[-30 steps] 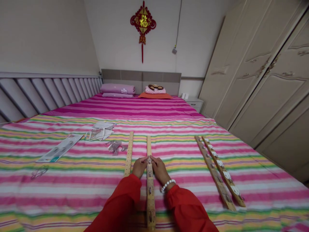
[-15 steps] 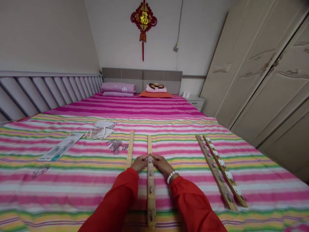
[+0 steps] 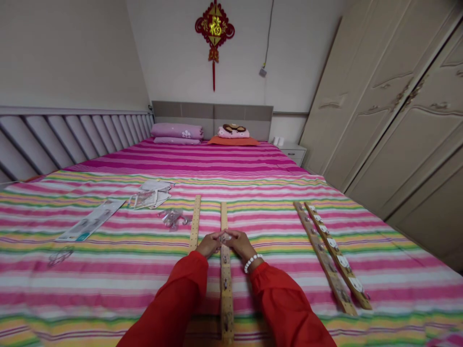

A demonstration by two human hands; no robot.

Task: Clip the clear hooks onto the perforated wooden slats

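A long wooden strip [image 3: 227,315] with rows of small holes lies lengthwise in front of me, and several small shiny metal pieces sit along its near half. Over its middle my left hand [image 3: 210,244] and my right hand [image 3: 240,244] meet, fingertips pinched from both sides on a small shiny piece [image 3: 224,237], partly covered by the fingers. Its exact kind is too small to make out. Left of my left hand is a second holed strip [image 3: 195,221] with nothing on it. Beside that lies a pile of small metal pieces in clear plastic [image 3: 173,218].
To the right are a strip with metal pieces [image 3: 323,255] and another with white round pieces [image 3: 342,261]. On the left lie a packaged card [image 3: 92,220], white packets [image 3: 152,193] and thin looped wire or bands [image 3: 61,256]. All rest on a striped bedsheet [image 3: 119,294].
My right hand and wrist have turned slightly and shifted a little left, toward the left hand. The small piece between the fingertips is more covered now. The strips have not moved.
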